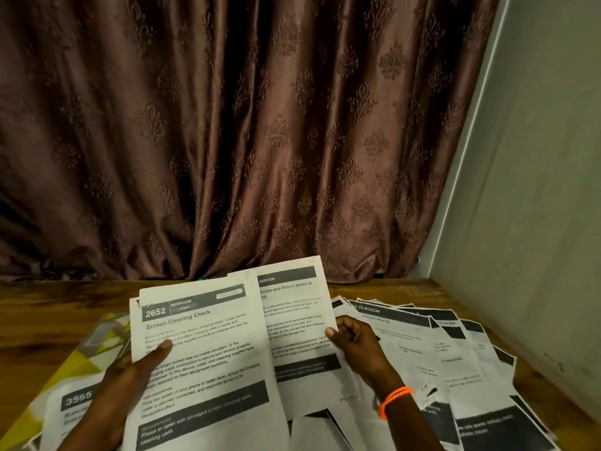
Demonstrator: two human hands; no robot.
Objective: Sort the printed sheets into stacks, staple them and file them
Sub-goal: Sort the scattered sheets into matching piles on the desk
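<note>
Held above a wooden table [65, 297], the "Screen Cleaning Check" sheet [201, 362] is pinched by the left hand [130, 375]; the right hand [357, 346] grips a second sheet [292, 307] beside it, over loose sheets [455, 353] spread toward the table's right edge.

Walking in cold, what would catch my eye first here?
Two hands holding printed sheets up at centre: the left hand grips the "2652 Screen Cleaning Check" sheet, the right hand pinches a second sheet. More loose sheets fan across the wooden table, under a brown patterned curtain.

dim, soft focus, wide-angle edge bending
</note>
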